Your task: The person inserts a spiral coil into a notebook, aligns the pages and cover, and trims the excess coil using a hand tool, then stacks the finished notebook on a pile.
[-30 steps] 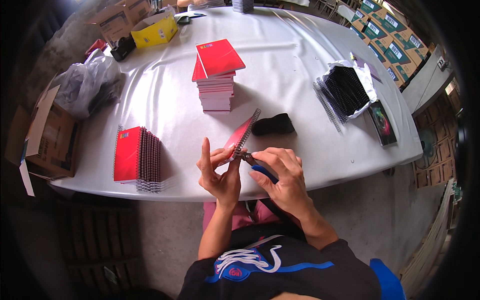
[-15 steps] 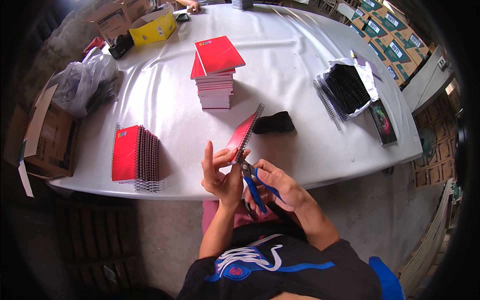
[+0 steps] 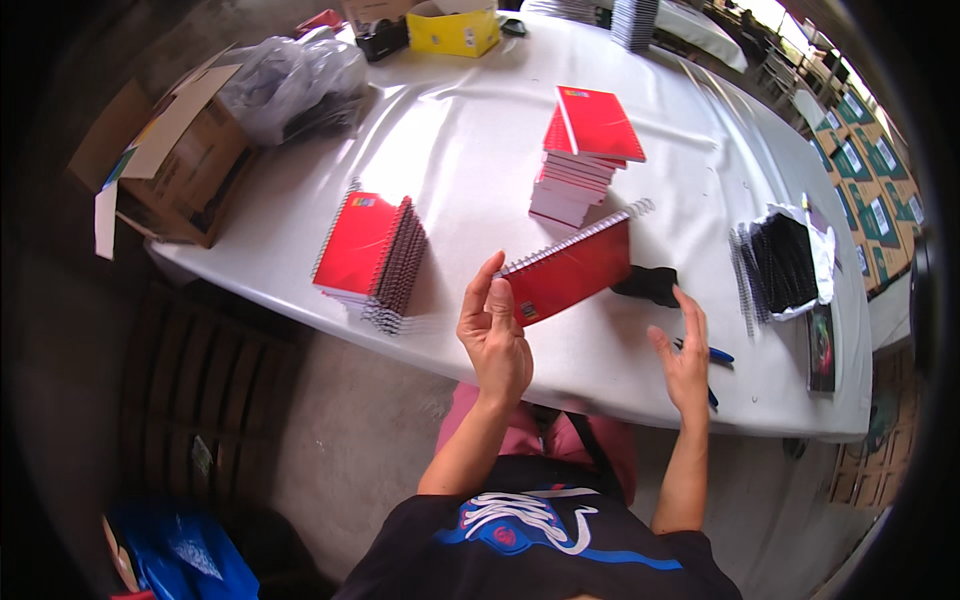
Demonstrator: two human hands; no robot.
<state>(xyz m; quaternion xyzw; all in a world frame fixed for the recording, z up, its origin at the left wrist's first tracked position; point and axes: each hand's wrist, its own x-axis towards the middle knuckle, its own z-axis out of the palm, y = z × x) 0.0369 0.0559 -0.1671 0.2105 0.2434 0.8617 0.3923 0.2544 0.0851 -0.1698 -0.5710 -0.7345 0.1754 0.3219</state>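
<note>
My left hand pinches one end of a red notebook between thumb and fingers, holding it tilted above the table. A wire spiral runs along the notebook's upper edge, and its loose end sticks out at the far right corner. My right hand is empty, fingers apart, just beside blue-handled pliers lying on the table and partly hidden by that hand. A black dark-cloth-like object lies behind the right hand. On the left stands a stack of spiral-bound red notebooks.
Beyond the held notebook rises a stack of red-covered booklets. Black spiral coils lie on white wrapping at the right, near a dark notebook. An open carton, plastic bag and yellow box line the table's left side.
My right hand has let go of the pliers, which now lie on the table. My left hand has turned the notebook so its cover shows. The view has swung left.
</note>
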